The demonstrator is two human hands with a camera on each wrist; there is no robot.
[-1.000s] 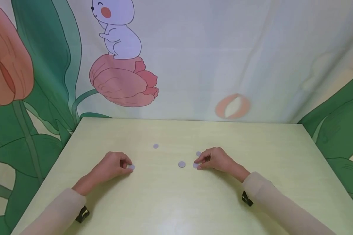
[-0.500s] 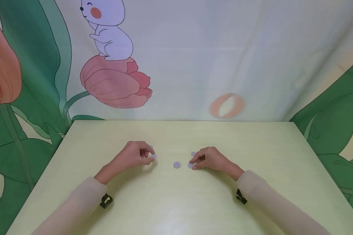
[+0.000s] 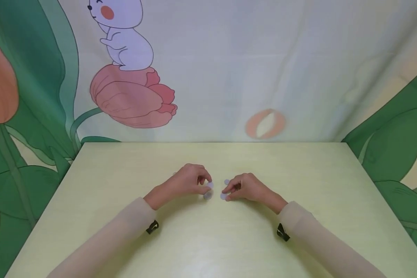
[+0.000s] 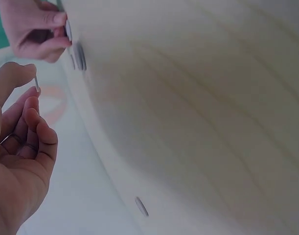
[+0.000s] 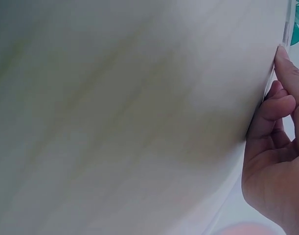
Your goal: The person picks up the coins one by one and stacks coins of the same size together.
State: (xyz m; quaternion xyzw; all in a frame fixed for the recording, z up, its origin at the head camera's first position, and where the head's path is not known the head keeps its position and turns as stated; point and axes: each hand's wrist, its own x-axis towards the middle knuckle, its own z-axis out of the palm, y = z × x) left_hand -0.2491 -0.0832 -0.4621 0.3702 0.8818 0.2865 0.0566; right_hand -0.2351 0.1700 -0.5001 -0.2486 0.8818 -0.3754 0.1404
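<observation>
My left hand (image 3: 190,180) pinches a small coin-like grey disc (image 3: 210,185) between thumb and forefinger. In the left wrist view that disc (image 4: 37,84) shows edge-on, raised off the tabletop. Just below it in the head view, another disc (image 3: 207,196) lies on the table, partly overlapped by my left thumb. To the right, my right hand (image 3: 248,188) pinches a disc (image 3: 223,196) low at the tabletop. A further disc (image 3: 227,182) lies just behind the right fingertips. One more disc (image 4: 142,206) lies apart on the table, mostly hidden behind my left hand in the head view.
The pale wooden table (image 3: 208,243) reaches back to a printed curtain (image 3: 212,69) with tulips and a white animal. Black clips (image 3: 283,232) hang under both sleeve cuffs.
My left hand has travelled right across the table with its pinched disc, from the left side to beside the middle disc. The right hand keeps its place and hold. The head view has shifted slightly.
</observation>
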